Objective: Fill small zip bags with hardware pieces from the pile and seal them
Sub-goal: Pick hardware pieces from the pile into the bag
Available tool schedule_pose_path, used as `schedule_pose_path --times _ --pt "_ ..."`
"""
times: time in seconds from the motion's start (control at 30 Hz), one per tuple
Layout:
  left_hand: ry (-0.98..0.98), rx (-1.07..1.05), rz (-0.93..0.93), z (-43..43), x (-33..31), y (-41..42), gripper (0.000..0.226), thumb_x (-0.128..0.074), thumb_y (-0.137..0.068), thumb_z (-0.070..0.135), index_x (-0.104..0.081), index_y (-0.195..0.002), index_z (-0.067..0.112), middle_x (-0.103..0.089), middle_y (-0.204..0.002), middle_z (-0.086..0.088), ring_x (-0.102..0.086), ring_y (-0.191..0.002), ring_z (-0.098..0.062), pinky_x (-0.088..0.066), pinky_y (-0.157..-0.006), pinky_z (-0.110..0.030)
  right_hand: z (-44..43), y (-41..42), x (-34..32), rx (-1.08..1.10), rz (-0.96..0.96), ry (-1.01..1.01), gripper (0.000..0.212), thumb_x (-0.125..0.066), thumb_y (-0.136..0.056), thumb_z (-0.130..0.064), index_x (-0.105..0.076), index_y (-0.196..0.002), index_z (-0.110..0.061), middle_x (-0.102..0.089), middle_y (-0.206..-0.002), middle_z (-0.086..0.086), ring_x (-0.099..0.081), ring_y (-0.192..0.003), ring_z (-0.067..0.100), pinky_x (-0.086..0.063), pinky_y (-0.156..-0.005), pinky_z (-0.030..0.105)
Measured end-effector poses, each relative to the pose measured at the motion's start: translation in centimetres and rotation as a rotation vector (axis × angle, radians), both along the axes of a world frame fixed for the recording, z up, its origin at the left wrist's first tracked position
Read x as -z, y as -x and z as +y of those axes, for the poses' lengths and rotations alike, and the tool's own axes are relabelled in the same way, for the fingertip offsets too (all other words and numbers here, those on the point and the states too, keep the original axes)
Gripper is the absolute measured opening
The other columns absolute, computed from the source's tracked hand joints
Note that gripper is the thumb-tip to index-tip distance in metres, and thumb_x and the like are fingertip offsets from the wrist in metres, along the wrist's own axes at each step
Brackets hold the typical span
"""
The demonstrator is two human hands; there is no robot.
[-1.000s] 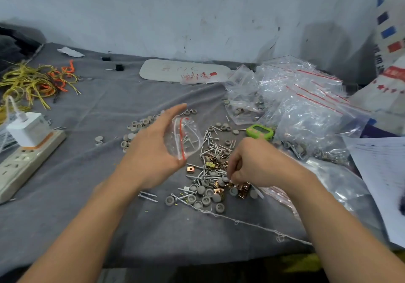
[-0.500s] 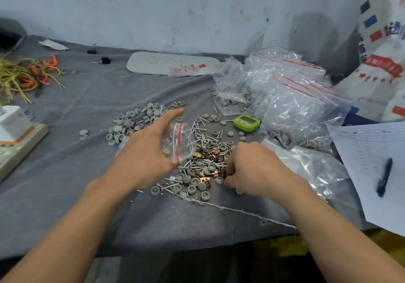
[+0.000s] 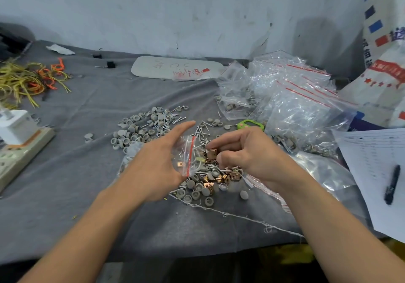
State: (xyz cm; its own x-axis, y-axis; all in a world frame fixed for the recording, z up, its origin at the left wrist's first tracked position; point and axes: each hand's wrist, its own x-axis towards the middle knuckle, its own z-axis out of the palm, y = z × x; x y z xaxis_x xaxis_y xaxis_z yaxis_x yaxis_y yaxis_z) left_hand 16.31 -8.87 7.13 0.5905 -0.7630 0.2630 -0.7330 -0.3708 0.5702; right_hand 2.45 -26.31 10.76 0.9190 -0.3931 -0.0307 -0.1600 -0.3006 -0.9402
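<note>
My left hand (image 3: 157,166) holds a small clear zip bag (image 3: 189,156) with a red seal strip, its mouth facing right; a copper clip and a few small pieces lie inside. My right hand (image 3: 245,153) pinches a copper-coloured clip (image 3: 212,153) right at the bag's mouth. Below both hands lies the hardware pile (image 3: 206,181) of grey caps, screws and copper clips on the grey cloth. More grey caps and screws (image 3: 144,127) are spread behind my left hand.
A heap of filled zip bags (image 3: 291,105) sits at the right, with a green timer (image 3: 249,125) in front. Paper sheet and black pen (image 3: 392,184) lie far right. A power strip with charger (image 3: 19,142) and coloured wire ties (image 3: 28,80) are at the left.
My right hand has lifted from the pile with a copper clip and moved left to the bag's mouth. My left hand keeps holding the bag.
</note>
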Motion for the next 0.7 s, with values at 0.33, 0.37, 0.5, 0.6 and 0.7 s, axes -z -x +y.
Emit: schedule_pose_path --times 0.33,0.37,0.5,0.6,0.7 --pt "0.011 -0.021 0.008 0.4 -0.5 -0.5 0.103 -0.080 -0.070 0.021 -0.023 -0.143 0.067 -0.050 -0.112 0.022 -0.063 -0.065 0.004 -0.043 -0.057 -0.009 -0.2 -0.8 1.0 0.219 0.214 0.544 0.022 -0.077 -0.089 -0.015 -0.079 -0.101 -0.034 -0.077 -0.090 -0.016 -0.069 -0.081 -0.003 -0.055 -0.079 0.013" --pt "0.009 -0.023 0.010 0.5 -0.5 -0.7 0.105 -0.080 -0.069 0.019 -0.023 -0.143 0.068 -0.050 -0.112 0.021 -0.064 -0.072 0.002 -0.045 -0.059 -0.011 0.1 -0.7 0.9 0.157 0.234 0.551 0.023 -0.077 -0.086 -0.013 -0.080 -0.088 -0.036 -0.075 -0.079 -0.018 -0.067 -0.070 -0.007 -0.050 -0.065 0.006" --pt "0.000 -0.021 0.005 0.5 -0.3 -0.8 0.108 -0.080 -0.066 0.019 -0.023 -0.142 0.069 -0.057 -0.105 0.020 -0.064 -0.064 0.001 -0.045 -0.056 -0.012 2.1 -0.3 1.8 -0.133 0.386 0.739 0.027 -0.082 -0.073 -0.017 -0.080 -0.094 -0.034 -0.073 -0.075 -0.016 -0.063 -0.063 -0.005 -0.045 -0.055 0.011" --pt "-0.002 -0.009 0.010 0.4 -0.3 -0.6 0.106 -0.081 -0.066 0.021 -0.023 -0.142 0.068 -0.055 -0.101 0.020 -0.061 -0.060 0.008 -0.044 -0.054 -0.014 3.0 -0.7 2.6 -0.165 0.368 0.742 0.027 -0.079 -0.077 -0.015 -0.078 -0.099 -0.031 -0.073 -0.077 -0.010 -0.063 -0.066 0.006 -0.050 -0.060 0.022" --pt "0.001 -0.003 0.018 0.3 -0.1 -0.7 0.107 -0.082 -0.066 0.020 -0.024 -0.142 0.068 -0.054 -0.107 0.017 -0.060 -0.064 0.012 -0.046 -0.055 -0.017 2.8 -1.5 2.7 -0.141 0.357 0.740 0.017 -0.078 -0.081 -0.019 -0.077 -0.095 -0.029 -0.073 -0.078 -0.007 -0.066 -0.074 0.015 -0.050 -0.065 0.024"
